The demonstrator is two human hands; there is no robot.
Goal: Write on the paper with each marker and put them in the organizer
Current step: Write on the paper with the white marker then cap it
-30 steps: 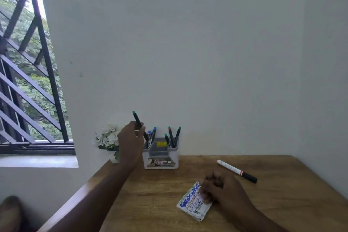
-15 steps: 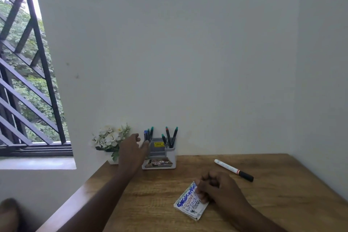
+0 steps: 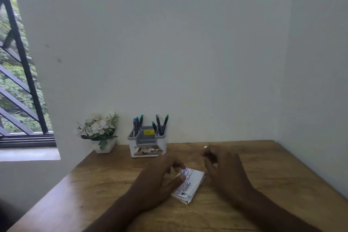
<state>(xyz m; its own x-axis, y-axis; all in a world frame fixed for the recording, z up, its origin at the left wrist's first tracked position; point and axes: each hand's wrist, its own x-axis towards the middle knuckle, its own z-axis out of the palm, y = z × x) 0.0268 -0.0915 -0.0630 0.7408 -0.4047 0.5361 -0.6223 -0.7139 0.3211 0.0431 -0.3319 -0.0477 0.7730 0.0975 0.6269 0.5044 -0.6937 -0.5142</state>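
A small folded paper (image 3: 190, 182) covered in coloured writing lies on the wooden table (image 3: 98, 190). My left hand (image 3: 160, 179) lies at the paper's left edge with its fingertips touching it; motion blur hides the finger detail. My right hand (image 3: 224, 167) is just right of the paper, fingers curled round a white marker (image 3: 205, 147). Only the marker's white end shows above the fingers. The grey and white organizer (image 3: 146, 145) stands at the back by the wall, with several capped markers (image 3: 160, 124) upright in its two side pockets.
A white pot of white flowers (image 3: 99, 130) stands left of the organizer at the table's back left corner. Walls close the table at the back and on the right. A barred window (image 3: 18, 81) is at far left.
My left hand let go of a green-capped marker in the organizer and came back to the paper. My right hand left the paper, moved right and took hold of the white marker.
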